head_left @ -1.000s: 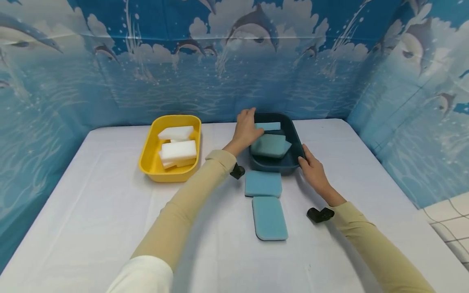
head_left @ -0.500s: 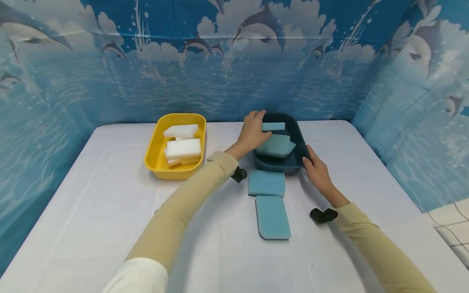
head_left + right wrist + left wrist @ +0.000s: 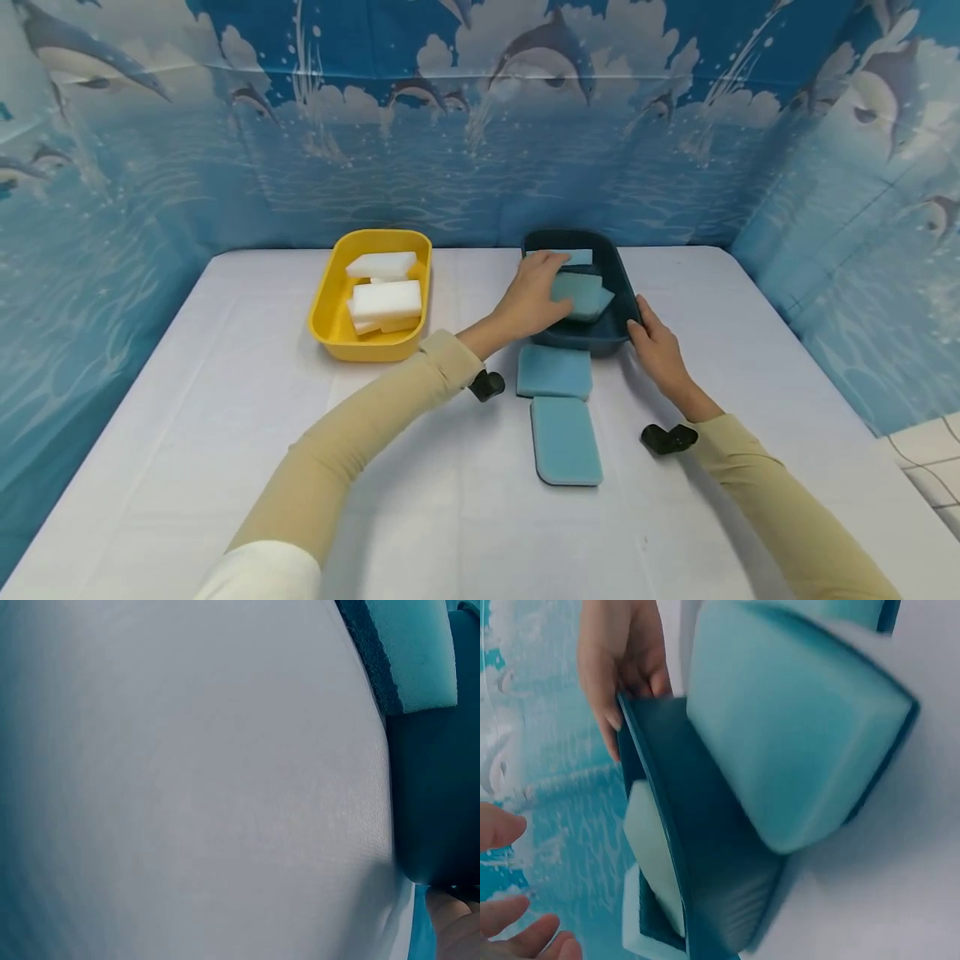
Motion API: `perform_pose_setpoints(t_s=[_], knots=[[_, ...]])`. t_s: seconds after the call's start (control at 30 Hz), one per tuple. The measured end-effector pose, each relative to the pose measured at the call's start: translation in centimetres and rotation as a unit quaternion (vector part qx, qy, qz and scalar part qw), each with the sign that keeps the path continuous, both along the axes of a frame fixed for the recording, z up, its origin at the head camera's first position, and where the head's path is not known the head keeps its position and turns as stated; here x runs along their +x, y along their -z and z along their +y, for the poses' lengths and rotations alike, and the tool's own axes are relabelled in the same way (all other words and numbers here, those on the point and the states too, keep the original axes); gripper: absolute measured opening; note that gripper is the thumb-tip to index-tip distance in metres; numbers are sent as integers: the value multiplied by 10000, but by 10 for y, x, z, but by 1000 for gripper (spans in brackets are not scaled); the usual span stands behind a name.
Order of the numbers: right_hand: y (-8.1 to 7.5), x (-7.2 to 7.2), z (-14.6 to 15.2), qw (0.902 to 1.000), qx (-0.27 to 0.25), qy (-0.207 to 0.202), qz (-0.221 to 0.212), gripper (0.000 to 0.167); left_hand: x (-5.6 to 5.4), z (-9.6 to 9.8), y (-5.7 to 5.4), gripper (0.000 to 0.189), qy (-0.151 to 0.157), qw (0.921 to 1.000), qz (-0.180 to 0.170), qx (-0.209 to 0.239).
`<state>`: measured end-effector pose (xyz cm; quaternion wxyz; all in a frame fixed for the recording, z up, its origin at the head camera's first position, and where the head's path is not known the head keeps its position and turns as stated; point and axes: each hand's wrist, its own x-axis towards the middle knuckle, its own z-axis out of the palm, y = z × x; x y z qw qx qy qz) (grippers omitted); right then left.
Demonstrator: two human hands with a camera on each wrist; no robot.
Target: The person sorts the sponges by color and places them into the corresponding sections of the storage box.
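Over the left side of a dark teal plastic bin (image 3: 625, 304) reaches my left hand (image 3: 529, 298), fingers extended and thumb spread apart. In the left wrist view its fingertips (image 3: 536, 934) are apart from the bin wall with nothing between them. My right hand (image 3: 663, 360) grips the bin's right rim, thumb on one side of the wall and fingers on the other. Inside the bin lie a few blue-green sponges (image 3: 576, 292), partly hidden by the left hand. Two more sit in front: a near sponge (image 3: 567, 442) and a sponge (image 3: 553, 372) beside the bin's front wall.
To the left stands a yellow bin (image 3: 318, 327) holding several white sponges (image 3: 386, 300). A white cloth (image 3: 420, 517) covers the table. A dolphin-print curtain (image 3: 480, 167) hangs behind the bins and along both sides.
My left hand has moved right from the bin's left rim to over the sponges inside. The right hand keeps its hold on the rim. The view has shifted slightly.
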<state>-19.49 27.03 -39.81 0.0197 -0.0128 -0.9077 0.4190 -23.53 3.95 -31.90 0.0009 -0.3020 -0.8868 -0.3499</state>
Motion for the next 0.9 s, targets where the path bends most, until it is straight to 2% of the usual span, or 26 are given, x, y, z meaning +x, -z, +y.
perform_pose_setpoints(t_s=[0.17, 0.53, 0.7, 0.9], knots=[[2, -1, 0, 10000, -9, 17, -22, 57, 17, 0, 5, 60, 276, 9996, -57, -47], [8, -2, 1, 10000, -44, 75, -9, 58, 56, -9, 14, 59, 1043, 9932, 119, -503], [6, -1, -1, 10000, -17, 40, 5, 58, 74, -17, 20, 58, 1144, 9915, 53, -618], [4, -3, 0, 10000, 3, 12, 87, 58, 94, -29, 29, 59, 989, 9919, -196, -770]])
